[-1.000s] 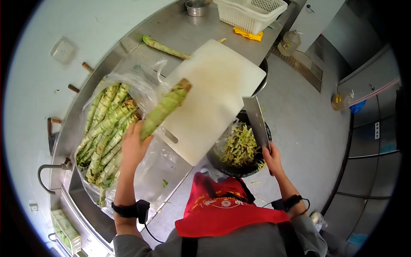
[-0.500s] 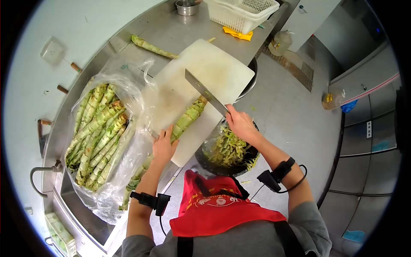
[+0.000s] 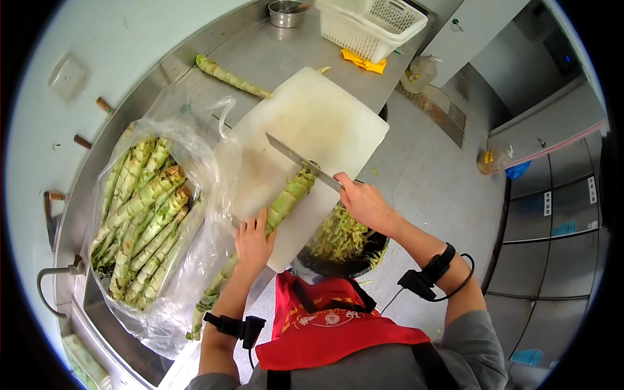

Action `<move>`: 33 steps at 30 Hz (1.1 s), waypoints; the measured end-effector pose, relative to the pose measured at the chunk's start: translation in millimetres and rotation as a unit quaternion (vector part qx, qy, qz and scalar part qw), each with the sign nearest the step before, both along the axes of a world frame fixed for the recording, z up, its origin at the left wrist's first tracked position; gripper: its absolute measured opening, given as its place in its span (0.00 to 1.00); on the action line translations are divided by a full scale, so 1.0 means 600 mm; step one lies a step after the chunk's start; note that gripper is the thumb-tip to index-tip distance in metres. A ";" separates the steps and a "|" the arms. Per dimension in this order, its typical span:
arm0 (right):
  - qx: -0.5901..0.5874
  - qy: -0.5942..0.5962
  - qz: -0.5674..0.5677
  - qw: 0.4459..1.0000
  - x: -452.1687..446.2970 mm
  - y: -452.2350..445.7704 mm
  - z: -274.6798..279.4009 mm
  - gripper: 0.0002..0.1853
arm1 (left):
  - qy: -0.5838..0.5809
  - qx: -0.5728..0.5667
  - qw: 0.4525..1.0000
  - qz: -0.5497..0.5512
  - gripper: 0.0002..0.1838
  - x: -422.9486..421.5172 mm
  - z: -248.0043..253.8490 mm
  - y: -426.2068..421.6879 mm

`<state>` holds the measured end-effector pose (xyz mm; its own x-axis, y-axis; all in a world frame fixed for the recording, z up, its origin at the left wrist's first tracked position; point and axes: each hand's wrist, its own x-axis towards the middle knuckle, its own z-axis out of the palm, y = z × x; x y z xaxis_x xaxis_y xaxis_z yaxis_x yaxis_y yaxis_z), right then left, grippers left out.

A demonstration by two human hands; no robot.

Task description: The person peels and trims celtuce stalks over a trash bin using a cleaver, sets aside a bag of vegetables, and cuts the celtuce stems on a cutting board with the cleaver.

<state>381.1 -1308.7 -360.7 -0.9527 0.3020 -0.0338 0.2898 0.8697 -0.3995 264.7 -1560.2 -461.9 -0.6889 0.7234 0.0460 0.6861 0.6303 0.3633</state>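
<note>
My right hand is closed round the handle of a kitchen knife. The wide blade lies across the upper end of a thick green celtuce stem on a white cutting board. A small dark piece shows on the blade's far side, at the stem's tip. My left hand grips the lower part of that stem. Below my left wrist, the leafy lower part of the stalk hangs past the board. At left, a clear plastic bag holds several more celtuce stems.
A black bin with green peelings stands on the floor under the board's right edge. Another stem lies behind the board. Farther back are a metal pot, a white basket and a yellow cloth. The sink is lower left.
The knife blade has swung down and left onto the stem's upper end, and a small piece now shows beside it. My left hand keeps its hold. The whole view has shifted slightly.
</note>
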 end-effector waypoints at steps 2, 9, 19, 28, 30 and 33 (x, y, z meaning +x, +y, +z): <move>0.020 0.012 0.003 1.000 -0.004 -0.005 0.003 0.12 | -0.005 0.004 1.000 -0.003 0.35 -0.002 -0.001 -0.001; -0.007 -0.051 0.008 0.999 -0.023 -0.001 0.001 0.10 | -0.025 0.003 1.000 -0.008 0.33 -0.005 -0.007 -0.002; -0.040 -0.061 0.031 0.997 -0.065 0.000 0.011 0.10 | -0.040 -0.002 0.999 -0.017 0.32 -0.014 -0.010 -0.002; -0.090 -0.038 -0.032 0.995 -0.029 0.020 -0.003 0.09 | -0.009 -0.020 0.999 -0.028 0.33 -0.020 -0.017 -0.009; -0.099 -0.009 -0.038 0.994 -0.024 0.022 0.010 0.10 | -0.056 -0.002 0.997 -0.047 0.32 -0.033 -0.030 -0.008; -0.071 0.029 -0.038 0.996 -0.012 0.014 0.020 0.10 | -0.077 -0.011 0.996 -0.050 0.30 -0.032 -0.026 -0.006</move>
<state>374.0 -1300.3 -348.6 -0.9286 0.3701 -0.0265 0.3261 0.7797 -0.5345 245.5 -1564.0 -477.3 -0.6107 0.7886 -0.0715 0.6833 0.5704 0.4558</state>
